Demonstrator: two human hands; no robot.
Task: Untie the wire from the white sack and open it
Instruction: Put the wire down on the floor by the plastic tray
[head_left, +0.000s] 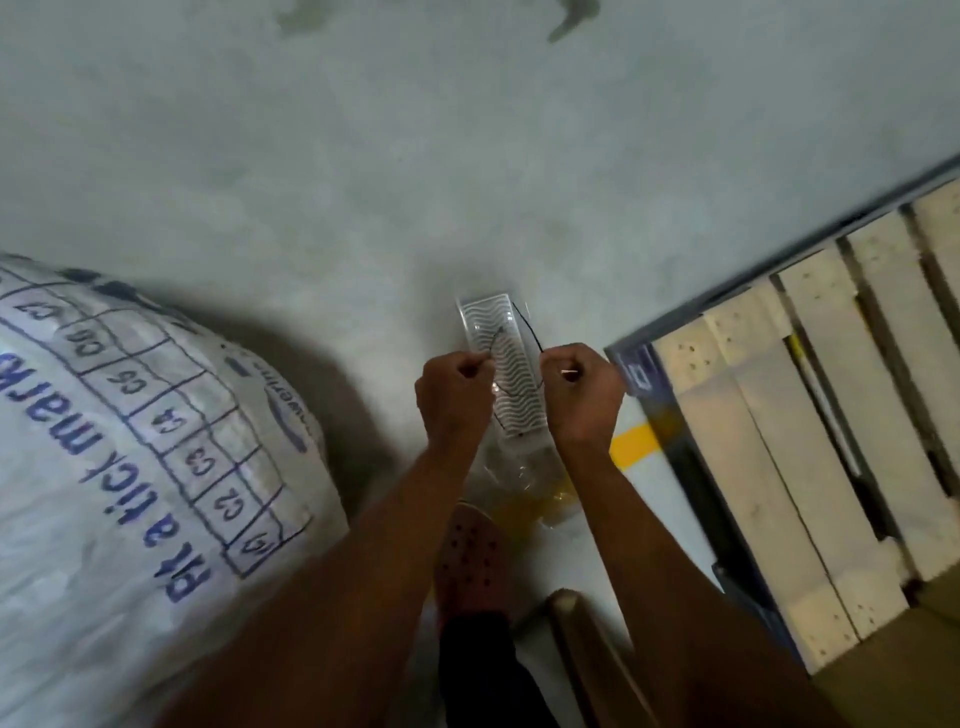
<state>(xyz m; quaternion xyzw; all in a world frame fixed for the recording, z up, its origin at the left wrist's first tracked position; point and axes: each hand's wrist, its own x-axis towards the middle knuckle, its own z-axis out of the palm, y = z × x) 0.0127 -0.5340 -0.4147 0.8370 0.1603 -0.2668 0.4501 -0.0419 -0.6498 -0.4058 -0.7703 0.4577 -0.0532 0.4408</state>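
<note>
A big white sack (130, 441) with blue print and a numbered grid lies at the left on the floor. Its mouth is out of view. Both my hands are held out in front of me, to the right of the sack and apart from it. My left hand (454, 395) and my right hand (582, 392) are closed in fists, each pinching one end of a thin dark wire (527, 325). The wire loops between them in the air above a clear plastic tray.
A clear plastic tray (501, 364) with a wavy pattern lies on the grey concrete floor (415, 156), with crumpled clear plastic (524, 483) below it. A pale wooden pallet (810, 426) on a dark frame fills the right. My foot in a perforated clog (470, 561) stands beneath.
</note>
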